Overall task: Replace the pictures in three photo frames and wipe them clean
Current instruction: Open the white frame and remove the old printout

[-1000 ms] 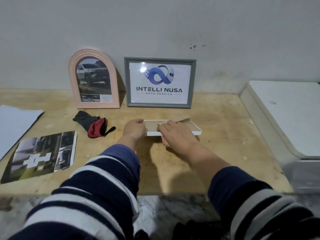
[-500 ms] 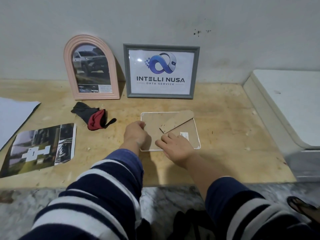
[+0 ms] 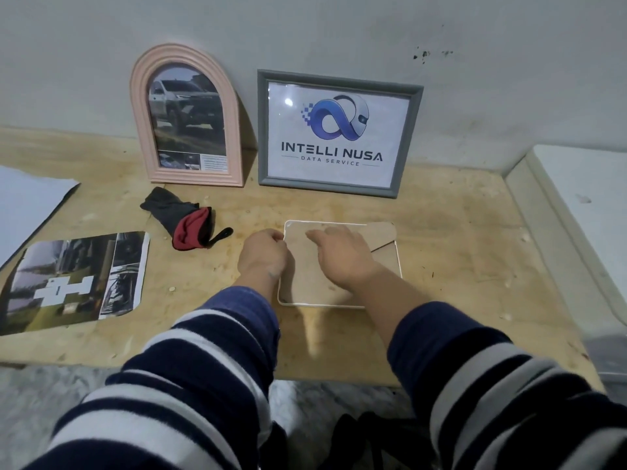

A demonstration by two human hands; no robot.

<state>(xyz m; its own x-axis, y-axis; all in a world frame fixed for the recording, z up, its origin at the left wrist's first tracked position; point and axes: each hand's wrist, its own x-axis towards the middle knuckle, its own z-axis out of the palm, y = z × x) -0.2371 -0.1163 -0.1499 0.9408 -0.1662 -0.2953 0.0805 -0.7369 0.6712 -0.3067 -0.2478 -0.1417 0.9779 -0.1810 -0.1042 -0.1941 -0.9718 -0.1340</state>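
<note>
Plywood makes up the tabletop (image 3: 458, 252) I work on, its near edge partly covered by my striped sleeves (image 3: 210, 361). At far right a white slab (image 3: 583, 212) is cut off by the picture's edge, and I cannot tell what it is. Against the wall stand the grey frame (image 3: 339, 188) with a logo sheet and, just left of it, the pink arched frame (image 3: 190, 178) with a car picture. At left lies a loose print (image 3: 74, 279), its left end out of view, beside a white sheet (image 3: 27, 205). The third frame (image 3: 383, 232) lies face down before me, brown backing up. My right hand (image 3: 342, 256) rests flat on that backing, fingers fairly straight, hiding much of it. My left hand (image 3: 263, 254) is curled at the frame's left edge; whether it pinches the rim I cannot tell. A black and red cloth (image 3: 183, 218) lies bunched near it.
</note>
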